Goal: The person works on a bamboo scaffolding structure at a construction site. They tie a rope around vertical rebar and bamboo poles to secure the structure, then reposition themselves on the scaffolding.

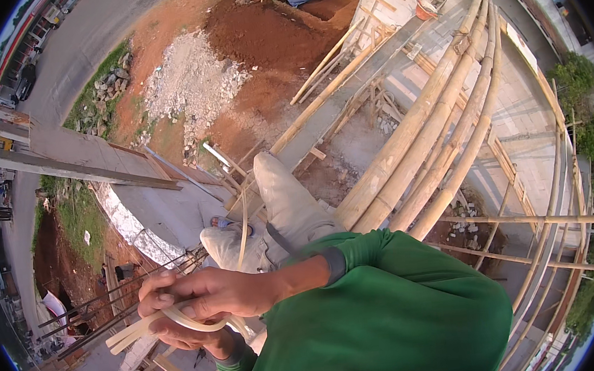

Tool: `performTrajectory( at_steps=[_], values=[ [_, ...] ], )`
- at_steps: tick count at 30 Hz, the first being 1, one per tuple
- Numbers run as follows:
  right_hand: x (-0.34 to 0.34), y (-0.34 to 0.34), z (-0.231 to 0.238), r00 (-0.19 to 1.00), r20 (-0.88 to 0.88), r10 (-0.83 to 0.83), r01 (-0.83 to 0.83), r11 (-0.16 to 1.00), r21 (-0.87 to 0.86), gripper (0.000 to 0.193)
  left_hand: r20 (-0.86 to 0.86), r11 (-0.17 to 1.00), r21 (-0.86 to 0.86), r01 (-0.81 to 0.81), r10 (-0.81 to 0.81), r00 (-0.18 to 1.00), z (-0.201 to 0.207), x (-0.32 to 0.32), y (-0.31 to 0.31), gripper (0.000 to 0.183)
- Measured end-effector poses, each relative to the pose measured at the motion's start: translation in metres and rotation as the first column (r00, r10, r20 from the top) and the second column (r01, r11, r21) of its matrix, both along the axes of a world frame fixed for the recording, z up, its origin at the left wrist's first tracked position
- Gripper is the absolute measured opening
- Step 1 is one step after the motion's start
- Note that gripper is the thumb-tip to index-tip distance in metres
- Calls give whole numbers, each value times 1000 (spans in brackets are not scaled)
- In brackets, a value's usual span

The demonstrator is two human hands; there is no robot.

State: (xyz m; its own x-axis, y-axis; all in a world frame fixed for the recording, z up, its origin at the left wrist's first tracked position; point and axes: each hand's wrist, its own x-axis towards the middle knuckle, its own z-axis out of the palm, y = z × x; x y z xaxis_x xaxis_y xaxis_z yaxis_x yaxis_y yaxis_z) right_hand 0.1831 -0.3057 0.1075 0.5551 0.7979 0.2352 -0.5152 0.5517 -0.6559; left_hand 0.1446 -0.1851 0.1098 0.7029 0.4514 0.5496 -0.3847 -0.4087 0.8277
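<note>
A pale, flat, flexible strip point(200, 326) is bent into a loop between my two hands at the lower left, and its material is hard to tell. My right hand point(225, 291) lies above, fingers closed over the strip. Underneath, my left hand point(193, 336) pinches it, partly covered by the right hand and the loop. Several pale lengths point(128, 334) stick out together to the left of my fingers. Another thin pale length point(244, 222) rises past my knees. My bent legs point(288, 200) in light trousers are just beyond my hands.
Several long bamboo poles point(439, 109) run from beside me to the far right. Thin dark rods point(102, 305) project left of my hands. A concrete beam point(69, 166) crosses the left. White rubble point(192, 81) and red soil lie beyond, with an orange bucket point(426, 10) farther right.
</note>
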Motion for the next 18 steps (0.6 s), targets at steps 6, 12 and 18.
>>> performTrajectory(
  at_steps=[6, 12, 18],
  values=[
    [-20, 8, -14, 671, 690, -272, 475, 872, -118, 53, 290, 925, -363, 110, -1, 957, 43, 4, 15, 49],
    [-11, 27, -72, 745, 640, 186, 132, 900, -415, 29, 407, 964, -98, -246, 264, 874, 76, -22, 116, 46],
    [-11, 8, -78, 521, 818, 243, 113, 930, -349, 32, 403, 623, -205, -755, 757, 515, 94, -114, 147, 43]
  ],
)
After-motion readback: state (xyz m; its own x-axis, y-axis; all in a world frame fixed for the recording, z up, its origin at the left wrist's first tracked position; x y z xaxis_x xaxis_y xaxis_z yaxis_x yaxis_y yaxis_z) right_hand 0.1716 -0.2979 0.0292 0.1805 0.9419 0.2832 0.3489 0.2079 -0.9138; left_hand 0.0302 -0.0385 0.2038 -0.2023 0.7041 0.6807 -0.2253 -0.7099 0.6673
